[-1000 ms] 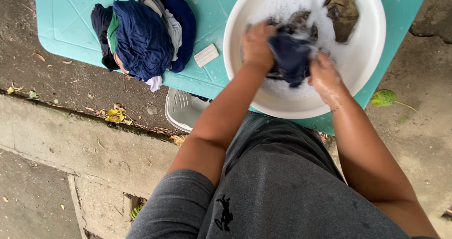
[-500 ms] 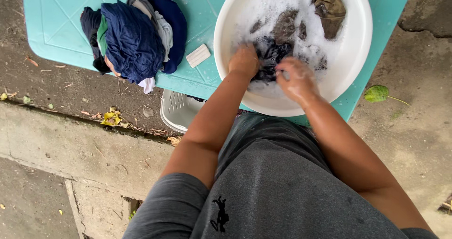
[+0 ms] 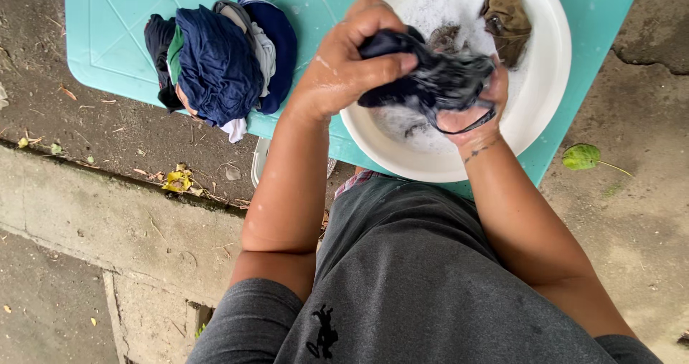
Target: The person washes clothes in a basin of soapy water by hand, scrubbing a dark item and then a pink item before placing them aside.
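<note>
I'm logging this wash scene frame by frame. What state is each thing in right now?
left hand: closed on the dark garment
right hand: gripping it from below
dark garment: wet, bunched, held above the basin
white basin: holds suds
brown cloth: soaking at the rim
clothes pile: heaped on the teal table

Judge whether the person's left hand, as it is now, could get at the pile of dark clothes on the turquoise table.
Probably yes, but not freely: the left hand is gripping the wet dark garment together with the right hand. The pile of clothes lies uncovered on the table beside it, nothing between.
</note>
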